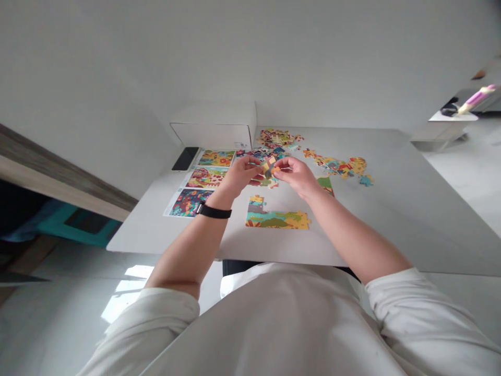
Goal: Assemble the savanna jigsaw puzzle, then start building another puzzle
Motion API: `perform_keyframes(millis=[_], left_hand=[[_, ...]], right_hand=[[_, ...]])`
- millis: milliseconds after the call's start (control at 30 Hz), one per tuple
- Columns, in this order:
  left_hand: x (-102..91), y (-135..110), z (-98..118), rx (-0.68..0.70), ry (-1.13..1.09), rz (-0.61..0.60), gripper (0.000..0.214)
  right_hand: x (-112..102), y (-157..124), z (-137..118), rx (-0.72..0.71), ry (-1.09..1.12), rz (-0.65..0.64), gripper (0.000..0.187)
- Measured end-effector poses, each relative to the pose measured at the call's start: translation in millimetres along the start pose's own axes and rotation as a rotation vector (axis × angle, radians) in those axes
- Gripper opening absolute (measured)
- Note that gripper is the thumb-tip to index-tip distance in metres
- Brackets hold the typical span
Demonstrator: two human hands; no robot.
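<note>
My left hand (pixel 243 173) and my right hand (pixel 296 175) are close together above the table, fingers pinched on jigsaw puzzle pieces (pixel 269 166) in yellow, brown and orange. Whether these pieces are joined I cannot tell. Below the hands lies a partly joined puzzle section (pixel 276 220), L-shaped, with green, blue and yellow parts. A green joined corner (pixel 325 184) shows beside my right forearm. Just beyond my hands are loose dark blue pieces (pixel 260 153), partly hidden by the fingers.
On the left lie picture sheets (pixel 199 177) and a black phone (pixel 185 159). A white box (pixel 213 134) stands at the back against the wall. Loose pieces form a pile (pixel 278 138) at the back and a spread (pixel 344 166) to the right on the white table (pixel 395 209).
</note>
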State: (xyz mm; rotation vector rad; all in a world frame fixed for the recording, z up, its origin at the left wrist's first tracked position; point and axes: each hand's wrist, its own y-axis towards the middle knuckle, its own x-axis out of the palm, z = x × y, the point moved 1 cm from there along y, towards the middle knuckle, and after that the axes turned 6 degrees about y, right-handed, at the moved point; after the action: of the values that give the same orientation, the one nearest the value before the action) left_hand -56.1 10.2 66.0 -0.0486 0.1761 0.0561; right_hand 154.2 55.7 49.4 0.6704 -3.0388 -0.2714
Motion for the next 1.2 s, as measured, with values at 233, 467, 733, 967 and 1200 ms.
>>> perform_keyframes(millis=[233, 467, 733, 967, 1200], left_hand=[[-29.4, 1.2, -39.4, -0.091, 0.206, -0.035, 0.031], [-38.9, 2.2, -52.0, -0.041, 0.390, -0.049, 0.024], [-36.0, -0.4, -54.8, 0.001, 0.622, -0.016, 0.029], [-32.8, -1.5, -51.9, -0.023, 0.842, 0.002, 0.033], [-29.6, -1.3, -51.3, 0.027, 0.962, 0.020, 0.032]], right_hand=[[0.1, 9.3, 33.1, -0.204, -0.483, -0.108, 0.026], [4.9, -3.8, 51.4, -0.302, -0.629, -0.274, 0.019], [10.1, -7.1, 56.6, -0.364, -0.732, -0.326, 0.025], [14.0, -13.3, 58.7, -0.434, -0.844, -0.387, 0.035], [15.8, -15.8, 60.1, -0.414, -0.910, -0.419, 0.039]])
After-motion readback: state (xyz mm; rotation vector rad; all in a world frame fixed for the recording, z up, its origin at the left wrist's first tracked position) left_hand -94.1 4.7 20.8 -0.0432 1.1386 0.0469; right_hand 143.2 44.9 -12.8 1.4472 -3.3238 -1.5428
